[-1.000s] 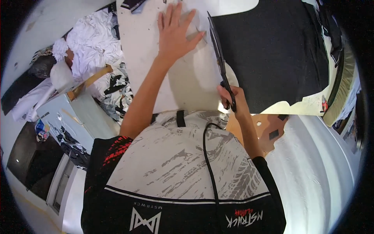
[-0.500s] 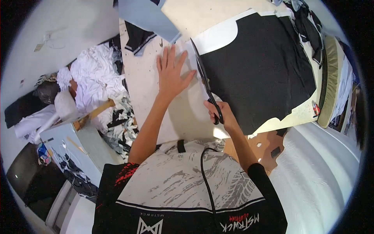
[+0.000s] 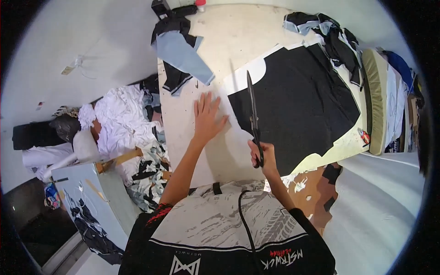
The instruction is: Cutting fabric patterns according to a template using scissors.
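Observation:
Large shears [image 3: 255, 120] with black handles are gripped in my right hand [image 3: 266, 158], their blades pointing away from me and looking closed. They are over the left edge of a broad piece of black fabric [image 3: 298, 105], and a slim shadow beyond the tip suggests they are raised off it. White sheet material [image 3: 245, 78] shows from under the fabric at its far left corner. My left hand [image 3: 210, 120] lies flat on the pale table [image 3: 183, 137], left of the fabric, with its fingers spread and nothing in it.
Light-blue and black cloth pieces [image 3: 183, 55] lie at the far left of the table. Dark garments [image 3: 341, 43] are bunched at the far right, near a small red tool [image 3: 364, 136]. White cloth [image 3: 119, 110] and scraps heap left of the table.
The shears have moved from beside the fabric's left edge to over it, and appear lifted. The view has shifted, showing more of the table's far side. My left hand stays flat.

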Demonstrator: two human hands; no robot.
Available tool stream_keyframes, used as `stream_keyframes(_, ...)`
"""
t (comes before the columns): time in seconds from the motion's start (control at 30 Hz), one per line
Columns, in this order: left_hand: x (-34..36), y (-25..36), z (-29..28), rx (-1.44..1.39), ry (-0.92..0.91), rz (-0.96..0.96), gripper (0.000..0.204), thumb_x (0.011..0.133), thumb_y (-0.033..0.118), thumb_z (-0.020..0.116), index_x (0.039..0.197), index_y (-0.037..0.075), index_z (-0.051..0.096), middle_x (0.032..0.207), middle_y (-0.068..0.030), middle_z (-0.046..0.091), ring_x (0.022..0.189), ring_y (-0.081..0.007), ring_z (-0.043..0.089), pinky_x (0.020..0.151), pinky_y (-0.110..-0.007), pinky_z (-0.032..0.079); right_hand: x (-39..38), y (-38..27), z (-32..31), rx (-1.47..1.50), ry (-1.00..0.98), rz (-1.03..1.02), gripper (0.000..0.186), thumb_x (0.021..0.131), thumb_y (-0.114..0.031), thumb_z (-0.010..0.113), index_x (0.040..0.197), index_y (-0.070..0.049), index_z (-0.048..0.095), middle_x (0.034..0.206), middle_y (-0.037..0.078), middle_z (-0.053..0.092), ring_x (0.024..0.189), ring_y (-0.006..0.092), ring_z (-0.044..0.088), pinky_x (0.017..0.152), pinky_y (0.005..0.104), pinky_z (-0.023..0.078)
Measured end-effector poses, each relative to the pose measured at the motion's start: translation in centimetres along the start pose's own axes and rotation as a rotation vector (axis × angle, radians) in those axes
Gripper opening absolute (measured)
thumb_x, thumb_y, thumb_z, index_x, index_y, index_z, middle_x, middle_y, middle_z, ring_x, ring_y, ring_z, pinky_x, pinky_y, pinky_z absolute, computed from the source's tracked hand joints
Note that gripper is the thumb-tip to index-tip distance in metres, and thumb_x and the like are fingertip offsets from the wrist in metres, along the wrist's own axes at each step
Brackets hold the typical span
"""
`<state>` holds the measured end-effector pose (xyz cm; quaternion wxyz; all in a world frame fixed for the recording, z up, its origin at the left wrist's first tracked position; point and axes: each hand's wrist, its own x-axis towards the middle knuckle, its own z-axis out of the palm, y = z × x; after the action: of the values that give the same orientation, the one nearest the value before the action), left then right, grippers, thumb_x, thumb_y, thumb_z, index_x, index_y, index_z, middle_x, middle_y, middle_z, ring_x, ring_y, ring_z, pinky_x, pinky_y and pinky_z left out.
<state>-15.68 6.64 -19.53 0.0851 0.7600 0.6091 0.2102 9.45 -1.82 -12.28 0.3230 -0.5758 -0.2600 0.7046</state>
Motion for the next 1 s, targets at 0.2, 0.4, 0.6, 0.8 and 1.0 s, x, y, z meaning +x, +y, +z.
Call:
stream_keyframes(0.2, -7.8, 5.7, 1.5, -0.288, -0.672, 0.336, 0.062, 0.091, 0.036, 0.078, 0.146, 0.015, 0.061, 0.168, -0.0215, 0.033, 0.157, -0.0434, 0.025, 0.123, -0.063, 0.024, -3.8, 0.7, -4.2, 0.002, 0.246, -0.042, 0.055, 0.096, -0.038, 0.080, 0.057, -0.010, 0.053, 0.050, 0.001, 0.051, 0.040, 0.0104, 0.050, 0.042, 0.0280, 0.035)
stream_keyframes(0.4, 3.2, 10.3, 3.3, -0.323, -0.280, 0.186, 0.067, 0.095, 0.050, 0.073, 0.149, 0.014, 0.058, 0.168, -0.0255, 0.031, 0.157, -0.0459, 0.024, 0.123, -0.063, 0.025, -3.6, 4.7, -6.0, -0.294, 0.725, -0.395, 0.045, 0.095, -0.032, 0.081, 0.074, 0.006, 0.066, 0.060, 0.018, 0.066, 0.053, 0.0248, 0.069, 0.052, 0.0383, 0.048)
stream_keyframes(0.6, -7.8, 12.8, -1.7, -0.094, -0.927, 0.067, 0.121, 0.070, 0.072, 0.083, 0.163, 0.010, 0.038, 0.160, -0.0338, 0.040, 0.146, -0.0566, 0.039, 0.118, -0.063, 0.035, -4.6, 8.0, -7.4, -0.554, 0.912, -0.372, 0.042, 0.099, -0.033, 0.074, 0.093, 0.004, 0.057, 0.078, 0.034, 0.065, 0.081, 0.0582, 0.063, 0.067, 0.0551, 0.049)
stream_keyframes(0.8, -1.0, 17.4, -7.2, -0.167, -0.869, -0.224, 0.072, 0.089, 0.061, 0.073, 0.136, 0.006, 0.066, 0.107, -0.0225, 0.075, 0.108, -0.0365, 0.071, 0.093, -0.047, 0.056, -7.0, 9.1, -9.5, -0.584, 0.906, -0.270, 0.038, 0.100, -0.029, 0.071, 0.098, 0.006, 0.056, 0.078, 0.035, 0.065, 0.082, 0.0574, 0.065, 0.068, 0.0582, 0.049)
stream_keyframes(1.0, 9.4, 13.6, 6.0, -0.166, -0.303, 0.170, 0.091, 0.090, 0.066, 0.071, 0.160, 0.014, 0.045, 0.166, -0.0293, 0.032, 0.154, -0.0507, 0.028, 0.124, -0.059, 0.027, -4.3, 7.6, -16.8, -0.729, 0.903, -0.272, 0.041, 0.100, -0.032, 0.070, 0.097, 0.004, 0.053, 0.080, 0.035, 0.065, 0.082, 0.0573, 0.064, 0.067, 0.0604, 0.049)
